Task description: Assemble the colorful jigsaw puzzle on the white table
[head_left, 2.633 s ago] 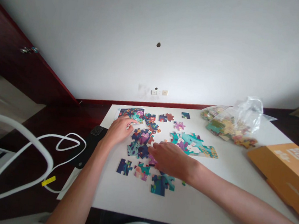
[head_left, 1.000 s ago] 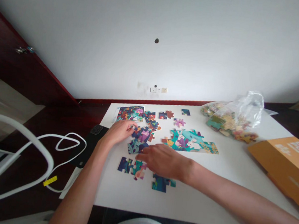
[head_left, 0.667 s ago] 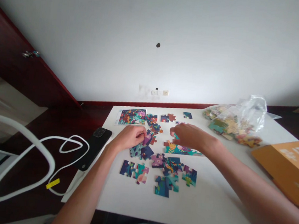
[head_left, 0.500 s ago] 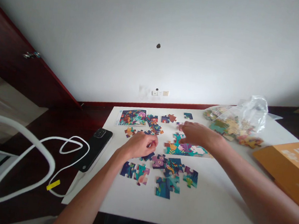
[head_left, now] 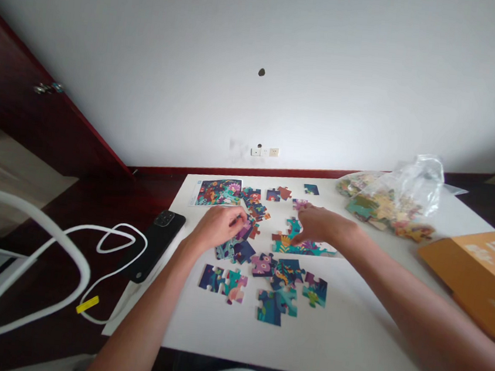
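My left hand [head_left: 219,228] is curled over a heap of dark blue and purple jigsaw pieces [head_left: 243,252], its fingertips on a purple piece. Whether it grips one, I cannot tell. My right hand [head_left: 318,225] hangs over a joined teal section of the puzzle [head_left: 307,248] with white rabbits, fingers down at its upper edge and partly hiding it. A pink piece [head_left: 301,204] lies just beyond those fingers. Several loose pieces [head_left: 276,306] are spread on the white board [head_left: 338,336] nearer me, and a puzzle picture card [head_left: 218,192] lies at the far left.
A clear plastic bag of pieces [head_left: 387,203] sits at the far right of the board, with an orange cardboard box [head_left: 472,271] at the right edge. A black phone [head_left: 153,246] and a looped white cable [head_left: 46,247] lie to the left.
My right hand has moved up and right, from the lower pieces to the rabbit section. My left hand has shifted back onto the heap after moving down and right. Several lower pieces now show.
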A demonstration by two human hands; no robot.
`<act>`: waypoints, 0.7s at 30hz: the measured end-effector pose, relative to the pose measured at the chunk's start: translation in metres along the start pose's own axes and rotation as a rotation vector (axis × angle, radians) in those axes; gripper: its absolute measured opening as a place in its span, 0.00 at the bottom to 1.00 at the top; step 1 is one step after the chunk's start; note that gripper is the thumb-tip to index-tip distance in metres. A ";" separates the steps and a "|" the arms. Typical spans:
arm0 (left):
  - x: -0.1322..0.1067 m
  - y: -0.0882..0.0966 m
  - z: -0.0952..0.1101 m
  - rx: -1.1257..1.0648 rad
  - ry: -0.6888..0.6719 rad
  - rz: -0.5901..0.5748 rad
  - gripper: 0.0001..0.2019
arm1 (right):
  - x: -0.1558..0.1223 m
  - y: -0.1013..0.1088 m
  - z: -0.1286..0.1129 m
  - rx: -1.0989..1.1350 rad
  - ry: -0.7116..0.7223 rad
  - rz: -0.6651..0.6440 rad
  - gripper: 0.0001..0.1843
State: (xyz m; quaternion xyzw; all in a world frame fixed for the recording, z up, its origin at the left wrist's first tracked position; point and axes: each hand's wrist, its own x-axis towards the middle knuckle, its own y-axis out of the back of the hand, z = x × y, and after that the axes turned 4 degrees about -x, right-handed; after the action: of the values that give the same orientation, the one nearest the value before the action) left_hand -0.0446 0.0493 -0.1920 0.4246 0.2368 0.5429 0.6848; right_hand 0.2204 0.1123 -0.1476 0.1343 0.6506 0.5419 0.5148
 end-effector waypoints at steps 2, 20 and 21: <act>-0.001 0.010 -0.011 0.007 0.049 0.093 0.08 | -0.003 0.003 0.000 0.001 -0.009 0.008 0.29; -0.001 0.014 -0.024 0.096 0.114 0.036 0.11 | -0.010 0.006 0.020 -0.004 -0.054 0.069 0.32; -0.001 0.013 -0.025 0.080 0.101 0.021 0.12 | -0.011 0.008 0.023 -0.011 -0.067 0.048 0.31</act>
State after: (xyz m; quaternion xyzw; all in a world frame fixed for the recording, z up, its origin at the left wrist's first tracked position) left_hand -0.0713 0.0569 -0.1943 0.4263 0.2879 0.5610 0.6486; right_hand 0.2406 0.1202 -0.1327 0.1651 0.6266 0.5530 0.5237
